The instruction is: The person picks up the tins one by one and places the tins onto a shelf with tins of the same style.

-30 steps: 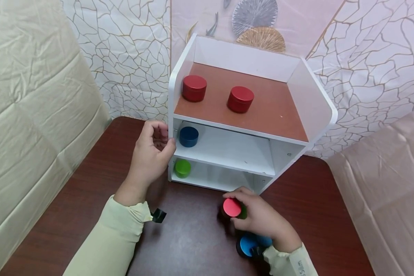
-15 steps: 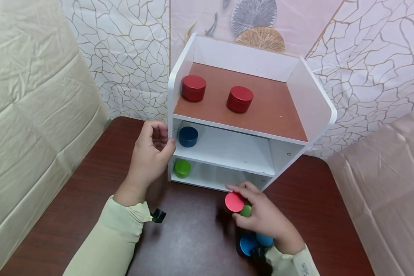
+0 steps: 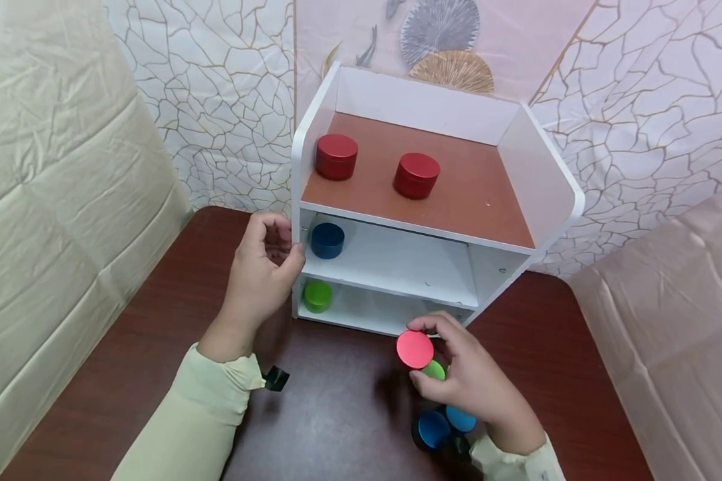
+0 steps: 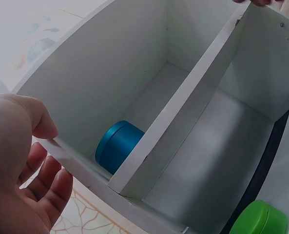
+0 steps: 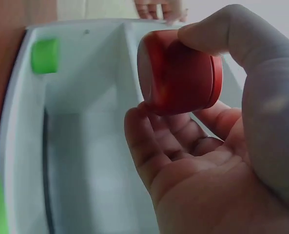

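My right hand [image 3: 466,364] grips a round red tin [image 3: 414,349] between thumb and fingers, its flat lid facing up toward the head camera. The right wrist view shows the same red tin [image 5: 178,73] side-on, the seam of its lid visible. At the left side of the white shelf unit [image 3: 418,230], my left hand [image 3: 259,274] holds the side panel's front edge, thumb in front and fingers curled outside. Two more red tins, one at the left [image 3: 337,157] and another near the middle [image 3: 417,176], sit on the brown top. A blue tin [image 3: 327,240] occupies the middle shelf, a green tin [image 3: 317,296] the bottom one.
Beside my right hand, a green tin [image 3: 434,370] is partly covered by the held one. Two blue tins, one darker [image 3: 432,429] and one lighter [image 3: 460,418], stand nearer on the dark wooden table [image 3: 331,414]. Patterned cloth [image 3: 216,100] hangs behind the shelf unit.
My right hand has lifted the red tin and moved it slightly up and right, uncovering more of the green tin and blue tins. The left hand has stayed at the shelf unit's edge.
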A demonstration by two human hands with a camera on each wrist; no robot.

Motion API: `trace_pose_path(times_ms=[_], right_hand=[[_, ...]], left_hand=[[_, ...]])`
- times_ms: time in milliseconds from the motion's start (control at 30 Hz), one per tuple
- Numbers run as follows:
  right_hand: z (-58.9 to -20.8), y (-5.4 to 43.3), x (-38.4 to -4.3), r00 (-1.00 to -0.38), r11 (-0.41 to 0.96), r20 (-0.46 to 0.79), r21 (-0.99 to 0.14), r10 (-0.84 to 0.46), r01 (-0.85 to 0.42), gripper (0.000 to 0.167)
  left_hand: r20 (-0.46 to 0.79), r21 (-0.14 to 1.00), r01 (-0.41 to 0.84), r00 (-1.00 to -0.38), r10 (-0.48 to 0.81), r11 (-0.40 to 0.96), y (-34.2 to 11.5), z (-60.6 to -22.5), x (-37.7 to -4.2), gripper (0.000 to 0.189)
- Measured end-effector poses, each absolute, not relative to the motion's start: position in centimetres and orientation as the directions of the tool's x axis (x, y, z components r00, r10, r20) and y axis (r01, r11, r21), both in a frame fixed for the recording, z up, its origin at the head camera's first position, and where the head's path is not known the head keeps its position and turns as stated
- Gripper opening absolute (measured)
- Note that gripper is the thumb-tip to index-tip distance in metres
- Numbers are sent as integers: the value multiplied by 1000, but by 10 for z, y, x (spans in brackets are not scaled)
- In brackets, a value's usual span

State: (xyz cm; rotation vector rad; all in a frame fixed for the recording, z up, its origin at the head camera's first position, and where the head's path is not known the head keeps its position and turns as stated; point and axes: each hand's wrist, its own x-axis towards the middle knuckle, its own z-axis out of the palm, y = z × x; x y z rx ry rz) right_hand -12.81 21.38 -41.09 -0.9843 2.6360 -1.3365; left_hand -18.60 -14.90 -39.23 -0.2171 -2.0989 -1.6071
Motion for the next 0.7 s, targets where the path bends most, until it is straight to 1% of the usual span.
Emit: trace_pose_path(times_ms=[167,267,400,567,700], right_hand=[[-387,215,-122,-802,432,295,-719,-520,-544,85],[-370,216,-120,-797,421,329,-712,-507,-562,86],[-348,219,-120,-784,399,403,-696,-472,-598,82],[-328,222,-126,-743,354,521,-660,-421,-663,74],[-314,220,-131,-725,312,577,-658,-376,-686,71]], left_hand=[[466,864,407,-870,-162,295,-148,-393,-186,33],[466,864,408,-870,-162,295,-148,-393,-186,33],[468,863,409,-868,-165,296,-147,-393,-186,32],[477,862,419,-861,-176,287,-147,-392,-186,31],[479,863,422,-859,-182,279,-147,-391,-186,30]])
